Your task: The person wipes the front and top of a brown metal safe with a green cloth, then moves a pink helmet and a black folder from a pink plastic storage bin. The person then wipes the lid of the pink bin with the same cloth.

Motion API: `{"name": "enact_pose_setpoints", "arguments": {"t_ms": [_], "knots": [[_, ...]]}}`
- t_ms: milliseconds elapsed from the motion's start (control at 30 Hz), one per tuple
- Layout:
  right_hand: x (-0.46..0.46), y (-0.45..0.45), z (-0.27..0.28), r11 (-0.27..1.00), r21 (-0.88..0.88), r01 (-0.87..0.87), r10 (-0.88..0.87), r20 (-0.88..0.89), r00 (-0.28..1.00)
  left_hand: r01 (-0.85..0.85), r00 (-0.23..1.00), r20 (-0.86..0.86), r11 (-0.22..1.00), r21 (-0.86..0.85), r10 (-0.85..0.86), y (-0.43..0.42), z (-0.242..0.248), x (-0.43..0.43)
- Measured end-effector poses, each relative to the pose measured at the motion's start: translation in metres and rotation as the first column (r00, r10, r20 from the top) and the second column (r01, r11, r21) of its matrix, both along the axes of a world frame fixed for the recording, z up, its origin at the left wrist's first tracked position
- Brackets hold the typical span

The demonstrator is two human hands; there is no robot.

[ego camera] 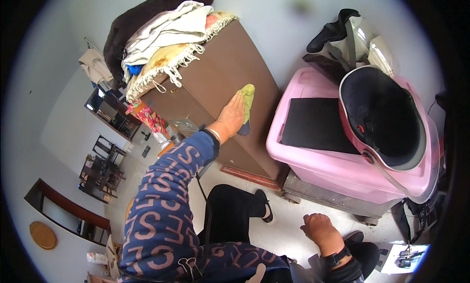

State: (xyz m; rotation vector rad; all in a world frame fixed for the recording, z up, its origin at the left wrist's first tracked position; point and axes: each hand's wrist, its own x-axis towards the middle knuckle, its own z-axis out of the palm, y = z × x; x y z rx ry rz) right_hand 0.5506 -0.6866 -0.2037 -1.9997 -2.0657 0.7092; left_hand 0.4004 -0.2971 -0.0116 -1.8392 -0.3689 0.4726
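My left hand [232, 115] lies against the side of a brown cabinet [253, 73], fingers over a yellow-green cloth [248, 101] pressed on the panel. A dark grey piece [244, 129] shows below the cloth; whether it is part of it, I cannot tell. Lower right, my right hand [321, 228] hangs over the floor near a pink plastic box, its fingers loosely curled and nothing visible in them; a dark band circles that wrist. On the cabinet's top lie a fringed yellow cover [165, 62], a folded white cloth [169, 27] and a dark brown plush item [121, 26].
The pink lidded box [312, 165] stands right of the cabinet on a low wheeled base [330, 200]. On its lid are a black flat sheet [315, 125] and an upturned helmet [382, 117], with another helmet [358, 40] behind. Dark chairs [102, 147] stand far left.
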Motion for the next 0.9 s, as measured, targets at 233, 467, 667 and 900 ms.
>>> {"name": "enact_pose_setpoints", "arguments": {"t_ms": [233, 467, 667, 900], "knots": [[-0.005, 0.001, 0.005, 0.998, 0.036, -0.049, 0.051, -0.074, 0.996, 0.03, 0.951, 0.274, 0.927, 0.375, -0.141, 0.053, 0.16, 0.013], [-0.004, 0.001, 0.004, 1.0, 0.015, -0.011, 0.012, -0.046, 0.999, -0.099, 0.992, 0.101, 0.952, 0.289, 0.072, 0.033, 0.051, 0.025], [-0.002, 0.001, 0.005, 0.998, 0.049, -0.03, 0.032, -0.037, 0.999, -0.025, 0.998, 0.068, 0.995, 0.098, 0.019, 0.011, 0.052, 0.003], [-0.004, 0.0, 0.002, 0.995, 0.098, -0.031, 0.036, -0.049, 0.998, -0.048, 0.959, 0.276, 0.925, 0.377, -0.063, 0.028, 0.173, -0.01]]}}
